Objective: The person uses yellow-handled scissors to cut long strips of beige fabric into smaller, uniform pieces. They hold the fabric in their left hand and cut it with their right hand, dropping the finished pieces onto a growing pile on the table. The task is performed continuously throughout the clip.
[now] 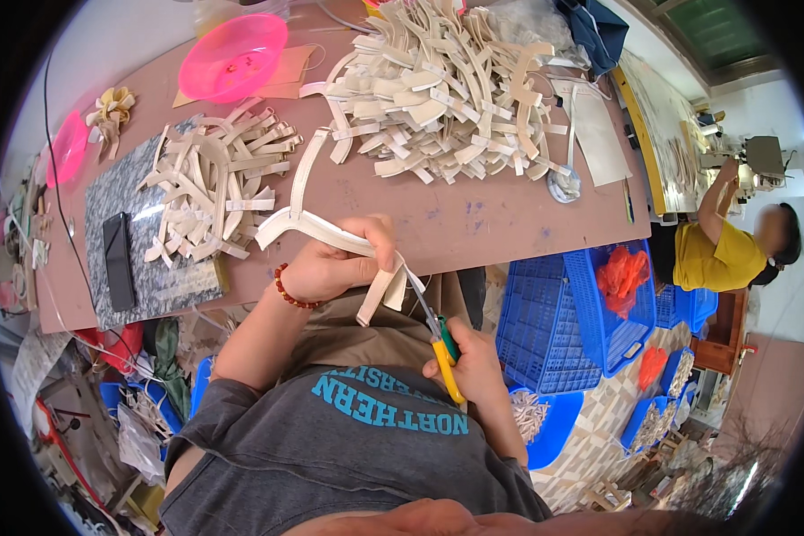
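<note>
Your left hand (pixel 335 268) is closed around a cream strap piece (pixel 317 228), and you hold it just above the near edge of the worktop (pixel 473 223). The long arm of this piece reaches away over the worktop toward the far side, and its short ends hang down below your fingers. On this wrist you wear a bracelet of red beads (pixel 288 290). Your right hand (pixel 473 366) is lower and nearer to your body, and it is closed on the handles of the scissors (pixel 438 344), which are green and yellow. The blades point up and to the left, and their tip is at the hanging ends of the strap piece; I cannot tell if the blades are open. On the worktop to the left lies a small pile of cut straps (pixel 219 183), partly on a grey speckled slab (pixel 143 241), and a black phone (pixel 119 259) rests on this slab. Farther away, to the right, there is a much bigger heap of straps (pixel 447 89). A pink bowl (pixel 232 58) stands at the far left side. At the right, below the worktop, you have blue plastic baskets (pixel 581 313), and another person in a yellow shirt (pixel 710 255) works at the far right.
</note>
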